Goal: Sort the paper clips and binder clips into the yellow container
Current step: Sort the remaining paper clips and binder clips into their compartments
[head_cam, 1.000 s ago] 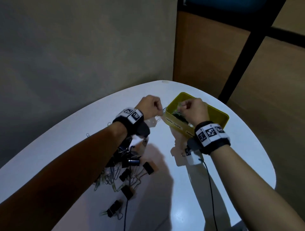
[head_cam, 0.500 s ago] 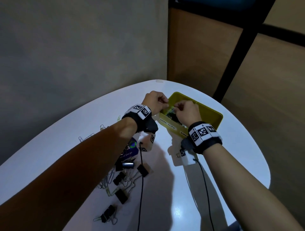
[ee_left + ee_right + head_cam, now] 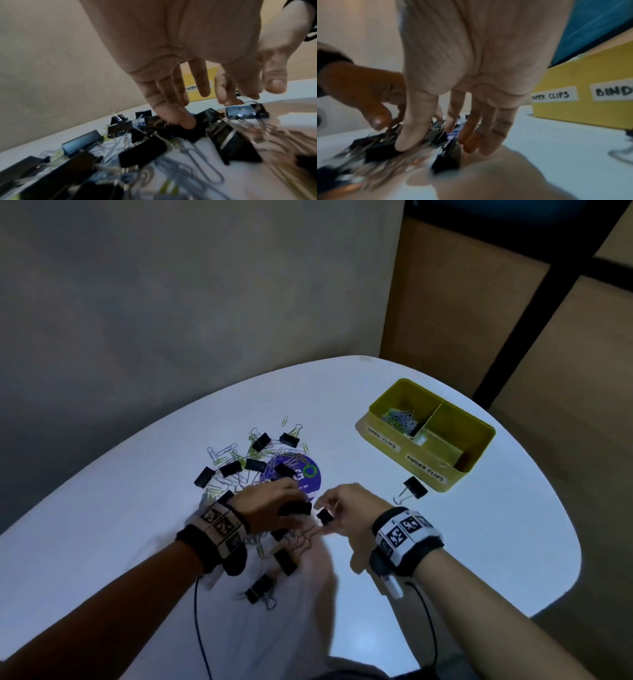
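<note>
Both hands work at the pile of clips (image 3: 246, 470) on the white table (image 3: 102, 542). Left hand (image 3: 270, 505) reaches down with straight fingers (image 3: 181, 119), tips touching a black binder clip (image 3: 193, 129). Right hand (image 3: 346, 508) pinches another small clip (image 3: 324, 517). Beyond the fingertips, well apart, stands the yellow container (image 3: 479, 453).

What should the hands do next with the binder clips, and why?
Probably lift the binder clip pinched by the right hand and carry it to the container section labelled binder clips, which looks empty, while the left hand keeps working the pile.
</note>
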A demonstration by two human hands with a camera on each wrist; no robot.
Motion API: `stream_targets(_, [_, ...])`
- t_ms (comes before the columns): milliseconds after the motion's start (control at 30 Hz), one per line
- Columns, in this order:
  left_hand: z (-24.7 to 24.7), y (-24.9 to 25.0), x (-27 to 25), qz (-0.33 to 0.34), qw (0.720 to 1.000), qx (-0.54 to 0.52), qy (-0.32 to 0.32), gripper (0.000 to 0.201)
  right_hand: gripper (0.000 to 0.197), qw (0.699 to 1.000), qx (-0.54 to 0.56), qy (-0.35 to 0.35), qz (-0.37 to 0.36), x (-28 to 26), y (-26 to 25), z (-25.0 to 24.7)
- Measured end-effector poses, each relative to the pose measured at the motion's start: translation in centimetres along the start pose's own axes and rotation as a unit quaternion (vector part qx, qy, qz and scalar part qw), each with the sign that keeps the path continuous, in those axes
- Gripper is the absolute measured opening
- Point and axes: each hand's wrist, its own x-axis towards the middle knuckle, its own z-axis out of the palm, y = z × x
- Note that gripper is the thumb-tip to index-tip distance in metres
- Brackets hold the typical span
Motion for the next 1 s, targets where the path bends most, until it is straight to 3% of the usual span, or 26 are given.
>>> stream_targets(67, [1.1, -0.4, -1.5, -0.011, 0.999, 0.036, -0.003, 0.060, 0.062, 0.998, -0.051, -0.007, 0.021, 0.1, 0.0, 2.1])
stream_targets(167, [2.1, -0.5, -2.1, -0.027, 0.997, 0.070, -0.026, 0.074, 0.053, 0.998, -0.053, 0.036, 0.026, 0.2, 0.2, 3.5])
stream_targets(267, [2.7, -0.8, -1.3, -0.030, 0.996, 0.082, -0.006, 0.066, 0.043, 0.996, -0.045, 0.065, 0.042, 0.0, 0.4, 3.8])
stream_targets(467, [2.9, 0.1, 0.3, -0.056, 0.994, 0.093, -0.003, 0.058, 0.043, 0.986, -0.018, 0.134, 0.097, -0.4, 0.9, 4.1])
stream_targets(633, [2.8, 2.1, 2.4, -0.043, 0.991, 0.129, 0.002, 0.029, 0.040, 0.973, -0.004, 0.182, 0.141, -0.6, 1.5, 3.5])
stream_targets(700, [3.0, 2.3, 3.3, -0.043, 0.995, 0.093, 0.017, 0.025, 0.042, 0.969, -0.001, 0.198, 0.148, -0.7, 2.0, 3.2])
stream_targets(800, [2.9, 1.6, 4.1, -0.038, 0.997, -0.028, 0.053, 0.031, 0.039, 0.966, -0.010, 0.236, 0.107, -0.7, 2.6, 3.0])
stream_targets(867, [2.1, 0.7, 3.7, -0.041, 0.988, -0.094, 0.111, 0.038, 0.044, 0.965, -0.019, 0.254, 0.069, -0.8, 2.7, 2.8])
stream_targets(1000, [0.2, -1.8, 1.1, -0.079, 0.970, -0.090, 0.213, 0.037, 0.047, 0.974, -0.075, 0.211, -0.027, -0.4, 2.5, 2.8])
